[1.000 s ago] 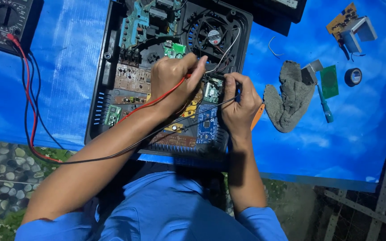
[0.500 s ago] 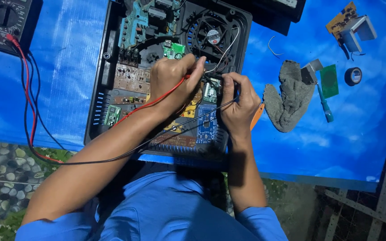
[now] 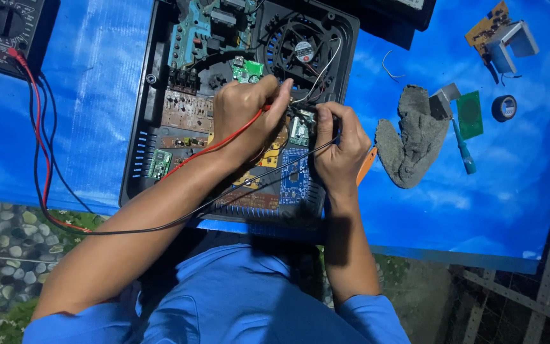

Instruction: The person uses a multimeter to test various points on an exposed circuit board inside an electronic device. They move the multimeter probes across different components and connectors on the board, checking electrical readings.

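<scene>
1. One blue sheet [image 3: 84,121] covered the worktop and was the largest thing in view; its near edge ran just below the black housing [image 3: 141,146], with pebbled floor [image 3: 1,255] showing beyond that edge at the left and a metal grid [image 3: 529,306] at the right.
2. One open black housing lay on the sheet, holding several circuit boards and one round fan [image 3: 303,51] in its far right corner.
3. Two hands worked over the housing's right half. The left hand [image 3: 249,118] had a narrow grip closed on one red probe [image 3: 259,113]. The right hand [image 3: 338,150], just right of it, pinched one black probe [image 3: 307,109], both tips meeting near a small green board [image 3: 299,130].
4. One grey rag [image 3: 412,137] lay right of the housing, close to the right hand, with one orange handle [image 3: 366,164] poking out between them.
5. One multimeter [image 3: 4,25] sat far left of the housing; one red lead [image 3: 39,146] and one black lead [image 3: 65,185] looped from it across the sheet and under the left forearm.
6. Further right of the housing lay one teal screwdriver [image 3: 463,146], one green square board [image 3: 470,114], one tape roll [image 3: 504,108] and one brown board with a metal bracket [image 3: 501,35].
7. The widest bare sheet lay between the multimeter and the housing, and right of the rag toward the near edge.
</scene>
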